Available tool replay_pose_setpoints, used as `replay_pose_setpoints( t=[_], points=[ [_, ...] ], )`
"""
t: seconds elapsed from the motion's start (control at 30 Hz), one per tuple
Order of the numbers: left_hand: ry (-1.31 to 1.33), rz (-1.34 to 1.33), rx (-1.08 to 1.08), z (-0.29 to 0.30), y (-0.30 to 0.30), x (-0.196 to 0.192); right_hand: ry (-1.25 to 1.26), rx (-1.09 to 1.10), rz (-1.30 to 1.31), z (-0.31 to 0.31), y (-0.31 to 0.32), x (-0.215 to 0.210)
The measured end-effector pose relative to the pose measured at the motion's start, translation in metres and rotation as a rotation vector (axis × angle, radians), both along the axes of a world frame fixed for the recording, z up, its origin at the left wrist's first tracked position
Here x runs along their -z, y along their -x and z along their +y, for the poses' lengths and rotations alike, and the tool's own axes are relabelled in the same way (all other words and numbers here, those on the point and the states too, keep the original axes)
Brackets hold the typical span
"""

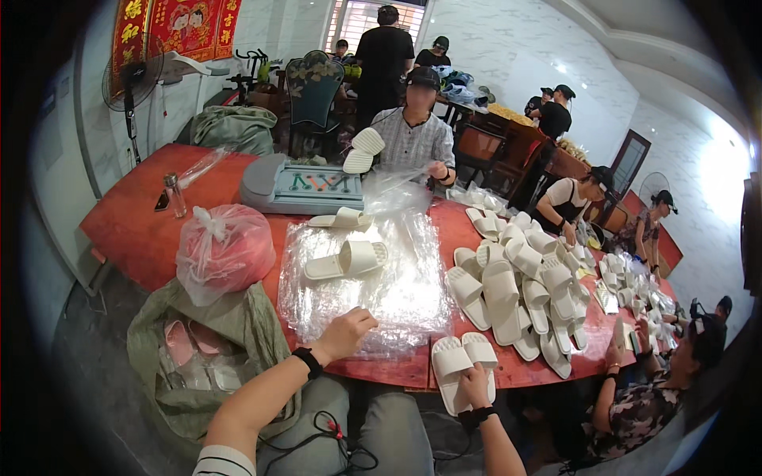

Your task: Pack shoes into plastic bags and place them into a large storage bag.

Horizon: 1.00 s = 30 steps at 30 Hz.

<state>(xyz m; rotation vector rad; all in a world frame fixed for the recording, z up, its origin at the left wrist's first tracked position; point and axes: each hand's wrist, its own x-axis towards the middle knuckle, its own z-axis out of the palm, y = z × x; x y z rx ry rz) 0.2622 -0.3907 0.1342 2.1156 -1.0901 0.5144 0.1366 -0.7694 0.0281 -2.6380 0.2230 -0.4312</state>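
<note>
My right hand (476, 386) grips a pair of white slide slippers (454, 366) at the table's near edge, soles down and side by side. My left hand (347, 333) is at the near edge of a stack of clear plastic bags (413, 293), its fingers drawn together on the film. On that stack lie two more white slippers, a nearer one (349, 260) and a farther one (341, 219). To the right, a large heap of white slippers (502, 293) covers the red table (127, 214).
Left of the bags stands a tied clear bag of red contents (226, 250). Below it, an open green woven sack (159, 333) holds pink slippers. A grey-blue case (305, 186) sits beyond. Across the table, a person (413, 131) handles slippers and a plastic bag; others work at right.
</note>
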Motion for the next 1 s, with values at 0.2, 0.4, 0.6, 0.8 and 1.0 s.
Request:
replay_pose_setpoints(
  t=[0.2,0.4,0.6,0.8,1.0],
  points=[
    [0.232,0.133,-0.07,-0.015,-0.003,-0.009,0.037,-0.006,-0.049,0.005,0.023,-0.018],
    [0.173,-0.009,-0.024,-0.027,-0.004,-0.009,-0.413,-0.171,-0.115,0.037,0.064,-0.075],
    [0.128,0.066,-0.037,-0.031,-0.004,0.006,-0.387,-0.514,-0.034,0.087,0.06,-0.134],
    [0.145,0.145,0.087,-0.035,0.012,-0.008,-0.25,-0.582,-0.066,0.113,0.025,-0.133],
    [0.066,0.177,0.163,-0.027,0.031,-0.013,-0.02,-0.401,-0.087,0.124,0.006,-0.116]
  ],
)
